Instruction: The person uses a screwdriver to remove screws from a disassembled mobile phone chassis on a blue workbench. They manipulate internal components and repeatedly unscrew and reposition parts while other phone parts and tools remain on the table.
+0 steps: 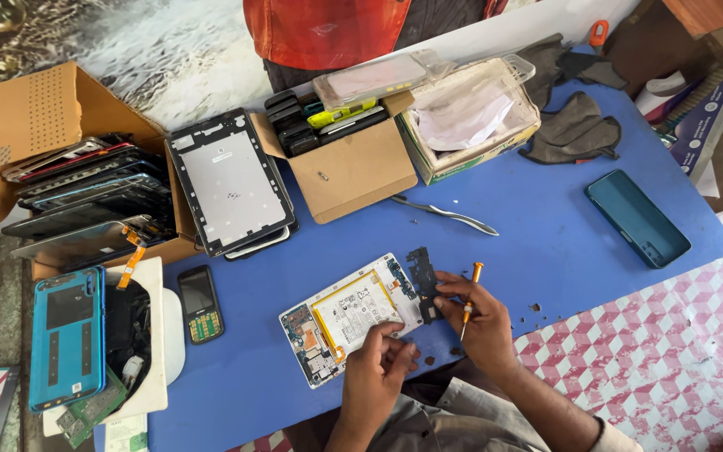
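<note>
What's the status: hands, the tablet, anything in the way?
Left hand on opened tablet. Right hand holds screwdriver, fingers on black cover. Tweezers lie apart; nothing blocking.

An opened white tablet (349, 318) lies tilted on the blue table, its yellow-edged battery exposed.

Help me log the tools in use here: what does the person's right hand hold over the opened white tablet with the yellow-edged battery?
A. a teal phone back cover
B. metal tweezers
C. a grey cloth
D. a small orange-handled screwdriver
D: the right hand grips a small orange-handled screwdriver beside the black plastic part at the edge of the opened white tablet, while the metal tweezers lie untouched on the blue table.
</note>
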